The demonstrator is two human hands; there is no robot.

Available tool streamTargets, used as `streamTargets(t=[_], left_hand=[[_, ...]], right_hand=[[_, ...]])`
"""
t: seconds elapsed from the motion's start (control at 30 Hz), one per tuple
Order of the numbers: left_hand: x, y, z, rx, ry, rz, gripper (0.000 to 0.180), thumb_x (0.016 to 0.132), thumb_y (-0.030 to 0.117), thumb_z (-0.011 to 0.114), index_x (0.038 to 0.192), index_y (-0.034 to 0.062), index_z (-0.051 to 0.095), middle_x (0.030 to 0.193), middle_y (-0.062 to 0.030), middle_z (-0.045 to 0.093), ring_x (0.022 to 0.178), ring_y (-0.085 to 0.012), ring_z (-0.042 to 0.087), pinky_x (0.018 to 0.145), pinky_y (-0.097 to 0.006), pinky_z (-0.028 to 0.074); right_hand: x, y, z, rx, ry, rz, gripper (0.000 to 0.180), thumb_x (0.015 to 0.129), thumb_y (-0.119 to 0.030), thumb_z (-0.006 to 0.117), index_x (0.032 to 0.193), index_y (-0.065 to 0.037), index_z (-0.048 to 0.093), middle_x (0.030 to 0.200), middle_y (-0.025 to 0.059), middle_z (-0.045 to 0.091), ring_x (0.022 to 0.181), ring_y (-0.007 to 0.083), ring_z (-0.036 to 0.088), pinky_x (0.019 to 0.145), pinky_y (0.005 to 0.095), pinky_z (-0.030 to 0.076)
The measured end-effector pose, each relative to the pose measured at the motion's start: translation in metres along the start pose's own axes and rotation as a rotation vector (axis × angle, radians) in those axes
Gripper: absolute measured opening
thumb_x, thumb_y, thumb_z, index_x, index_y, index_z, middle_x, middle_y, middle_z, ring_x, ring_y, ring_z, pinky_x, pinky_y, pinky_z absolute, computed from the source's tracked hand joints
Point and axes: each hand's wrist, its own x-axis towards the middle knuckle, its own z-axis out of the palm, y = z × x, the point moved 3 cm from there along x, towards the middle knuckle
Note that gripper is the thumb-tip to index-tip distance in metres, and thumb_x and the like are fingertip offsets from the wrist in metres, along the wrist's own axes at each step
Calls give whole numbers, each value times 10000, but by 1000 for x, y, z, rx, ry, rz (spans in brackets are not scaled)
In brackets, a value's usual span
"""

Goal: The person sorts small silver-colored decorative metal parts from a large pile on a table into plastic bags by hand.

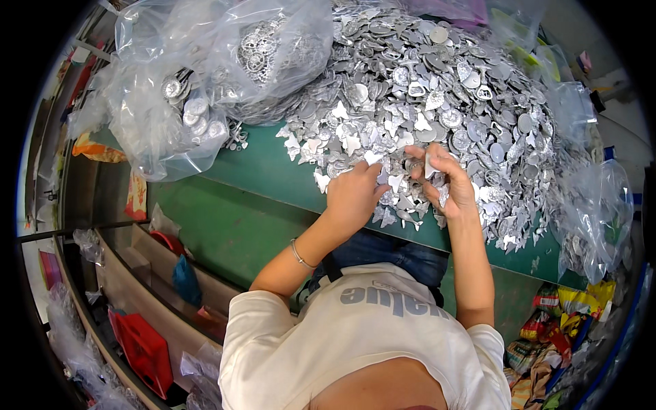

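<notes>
While the right hand [456, 186] pinches a pale metal piece [430, 166] above the near edge of the table [263, 156], long axis roughly away from the body, the left hand [352, 195] lies just left, fingers curled at the metal heap [437, 89]; its grip cannot be told.

- Red plastic container [142, 352], lower L, tilted.
- Beige compartment unit [123, 290], L side, runs diag. toward btm.
- Blue crumpled bag [186, 281], in the unit; lower part hidden.
- Curved red item [167, 241], just behind blue bag, partly hidden.
- Orange bag [99, 148], far L.
- Red/yellow patterned sheet [136, 197], upright, nr & below orange bag.
- Crumpled clear plastic [72, 335], btm L edge, heaped.
- Green floor [225, 232], L of ctr., w/ scuffs.
- Purple plastic [454, 9], top edge, R of ctr., cut off.
- Yellow pkts [577, 301], lower R, piled w/ red pkts [536, 328].
</notes>
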Motion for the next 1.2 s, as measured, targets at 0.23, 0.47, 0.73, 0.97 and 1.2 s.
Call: streamTargets(t=[0.23,0.47,0.73,0.97,1.2], left_hand=[[4,-4,7,-139,-6,11,157,700,140,696,809,51,628,756,-99,592,613,-279,583,558,-361,447],[10,-19,4,-636,39,-80,111,756,107,677,747,28,598,708,-25,567,564,-142,512,506,-250,398],[6,-33,4,-2180,-232,-377,206,818,141,582,974,23,515,829,-29,512,657,-121,403,496,-214,330],[-1,-35,18,-2205,-92,-593,219,812,81,543,1024,26,540,885,-73,559,724,-138,498,526,-223,374],[-12,-38,0,-1601,134,-551,151,835,51,569,974,4,605,763,-31,560,603,-52,456,454,-170,306]], right_hand=[[-10,6,12,-1219,0,-241,177,719,-105,666,891,-65,664,723,57,556,632,200,585,536,318,464],[-9,18,24,-1803,49,-359,146,683,-129,689,791,-44,637,778,107,584,631,275,586,586,369,472],[-10,2,-5,-13,-105,-168,133,817,-105,579,931,-43,552,932,154,576,541,153,482,349,181,305],[-4,19,-5,700,-165,36,202,855,-181,555,1029,-79,544,921,58,461,704,148,467,375,184,349],[1,25,-1,-123,5,-39,238,837,-149,595,1062,-72,601,786,14,509,582,124,477,405,173,331]])
